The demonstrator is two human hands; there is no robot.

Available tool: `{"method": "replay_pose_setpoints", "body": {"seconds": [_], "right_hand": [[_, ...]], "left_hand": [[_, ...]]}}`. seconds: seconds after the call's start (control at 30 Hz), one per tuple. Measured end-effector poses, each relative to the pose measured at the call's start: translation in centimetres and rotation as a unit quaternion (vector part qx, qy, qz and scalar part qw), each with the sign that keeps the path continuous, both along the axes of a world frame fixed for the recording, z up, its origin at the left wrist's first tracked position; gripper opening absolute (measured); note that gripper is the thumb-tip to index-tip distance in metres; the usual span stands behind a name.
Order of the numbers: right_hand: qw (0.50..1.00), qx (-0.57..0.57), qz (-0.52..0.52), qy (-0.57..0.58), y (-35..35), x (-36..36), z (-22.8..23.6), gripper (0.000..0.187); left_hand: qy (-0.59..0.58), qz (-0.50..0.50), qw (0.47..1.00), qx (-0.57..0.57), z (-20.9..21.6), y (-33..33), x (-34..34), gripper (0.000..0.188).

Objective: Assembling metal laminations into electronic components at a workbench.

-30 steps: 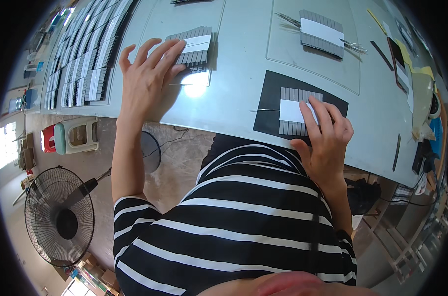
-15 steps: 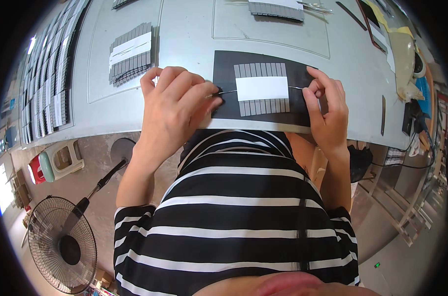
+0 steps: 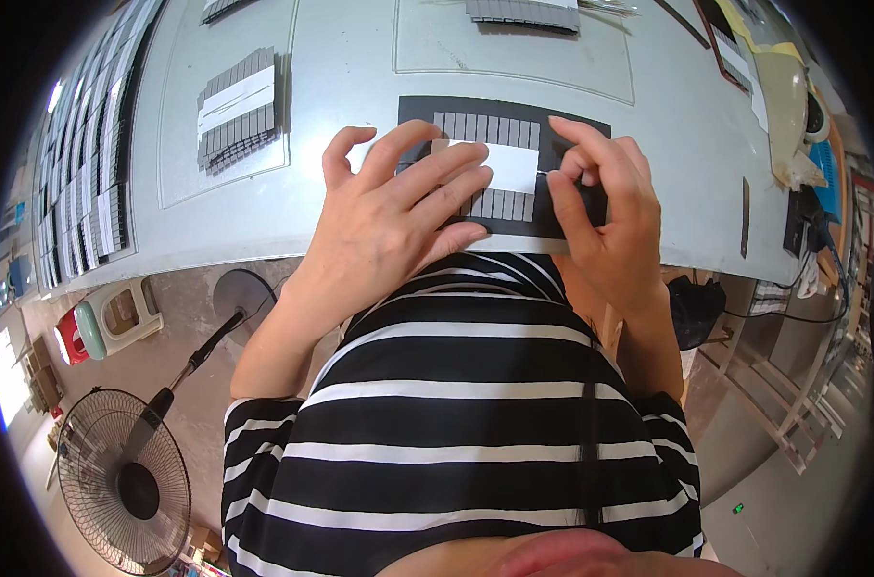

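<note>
A bundle of grey strips (image 3: 488,126) with a white paper band (image 3: 512,165) around its middle lies on a black board (image 3: 576,213) near the table's front edge. My left hand (image 3: 389,207) is open, its fingers spread over the left part of the band. A short piece of thin wire (image 3: 543,172) sticks out at the band's right side. My right hand (image 3: 605,192) holds its end at the thumb tip beside curled fingers, while the index finger is raised apart. The wire's left side is mostly covered by my left hand.
Another banded bundle (image 3: 238,108) lies to the left, and one more (image 3: 523,13) at the far edge with loose wires (image 3: 605,10). Rows of strips (image 3: 90,144) line the table's left side. A dark narrow bar (image 3: 745,219) lies at the right. A fan (image 3: 124,481) stands on the floor.
My left hand has moved right, from the wire's left end onto the white band, with its fingers spread. My right hand and the bundle sit slightly farther left in the picture.
</note>
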State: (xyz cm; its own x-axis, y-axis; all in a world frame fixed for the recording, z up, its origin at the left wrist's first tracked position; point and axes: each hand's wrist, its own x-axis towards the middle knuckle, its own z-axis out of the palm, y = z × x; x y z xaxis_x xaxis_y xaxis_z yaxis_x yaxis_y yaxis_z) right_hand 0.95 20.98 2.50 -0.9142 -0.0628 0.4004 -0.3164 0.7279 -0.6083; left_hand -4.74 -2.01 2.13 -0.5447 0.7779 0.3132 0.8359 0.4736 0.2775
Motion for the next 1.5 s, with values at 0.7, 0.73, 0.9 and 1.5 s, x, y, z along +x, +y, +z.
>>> {"method": "replay_pose_setpoints", "body": {"seconds": [0.7,0.73,0.9,1.5], "right_hand": [[0.998,0.053,0.004,0.036,1.8,2.1,-1.2,0.052],[0.986,0.149,0.016,0.068,1.7,2.1,-1.2,0.050],[0.967,0.250,0.024,0.037,0.6,2.3,-1.0,0.048],[0.959,0.275,0.043,0.055,-2.3,1.6,-1.1,0.056]], "left_hand": [[-0.026,-0.008,1.000,-0.013,0.0,-0.2,-0.1,0.047],[-0.027,-0.009,1.000,-0.013,0.1,-0.1,-0.2,0.047],[-0.036,-0.018,0.999,0.023,0.1,0.0,-0.3,0.047],[-0.017,0.016,1.000,0.013,1.0,-1.3,0.5,0.057]]}}
